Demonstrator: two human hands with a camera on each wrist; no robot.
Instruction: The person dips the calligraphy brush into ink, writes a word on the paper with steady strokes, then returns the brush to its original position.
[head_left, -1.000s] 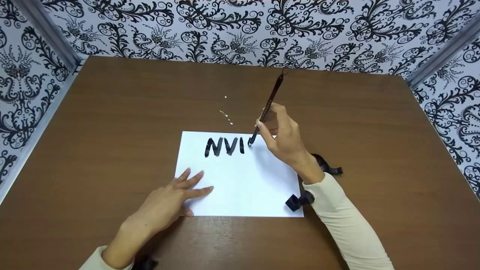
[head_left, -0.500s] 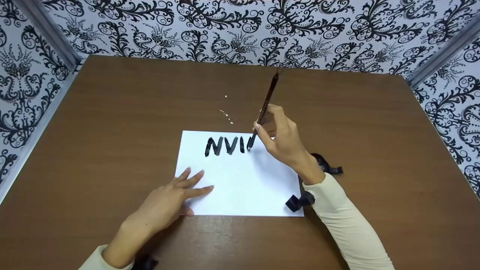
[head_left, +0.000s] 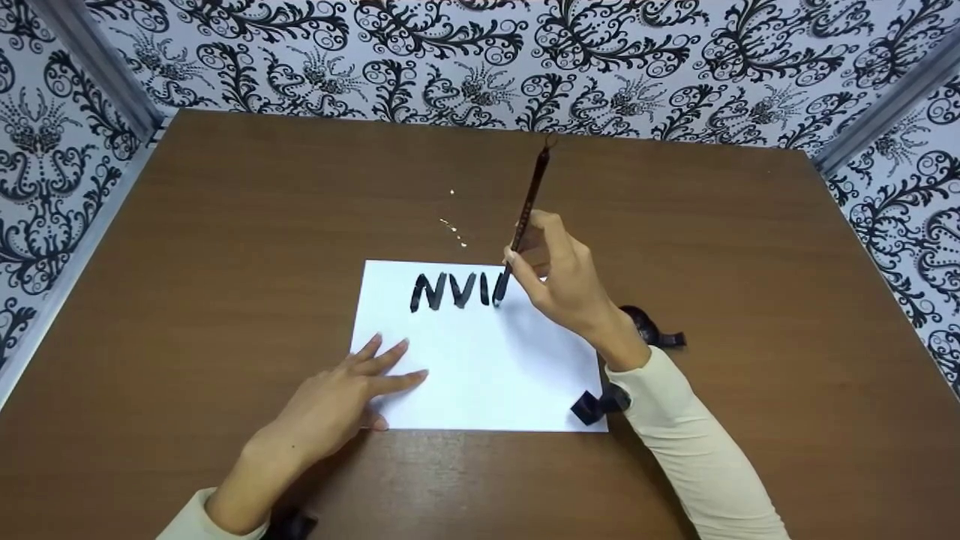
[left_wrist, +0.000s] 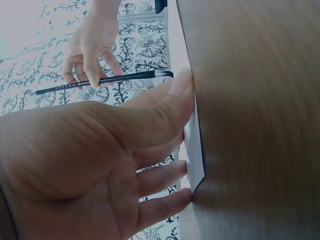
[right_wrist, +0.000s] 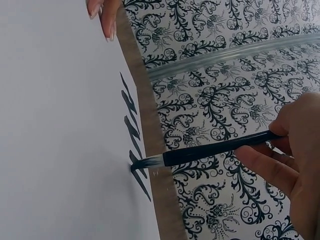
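My right hand (head_left: pixel 566 274) pinches a dark, long-handled paintbrush (head_left: pixel 532 187) between thumb and fingers. The brush leans with its handle up and away, and its bristles (right_wrist: pixel 145 163) meet a white sheet of paper (head_left: pixel 465 367). Bold black strokes (head_left: pixel 450 291) resembling "NVI" run along the sheet's upper part, with a further stroke under the brush tip. My left hand (head_left: pixel 337 405) lies with spread fingers over the paper's lower left corner. In the left wrist view the thumb (left_wrist: pixel 155 117) and fingertips touch the sheet's edge.
The paper lies on a brown wooden table (head_left: pixel 225 300). Small pale flecks (head_left: pixel 454 229) mark the tabletop beyond it. A black strap (head_left: pixel 600 403) at the right wrist overlaps the sheet's right side. Black-and-white patterned wall covering (head_left: pixel 450 67) rises behind the table.
The right hand has moved slightly left and the brush tip has slid down the paper, lengthening the last black stroke. The left hand has stayed in place.
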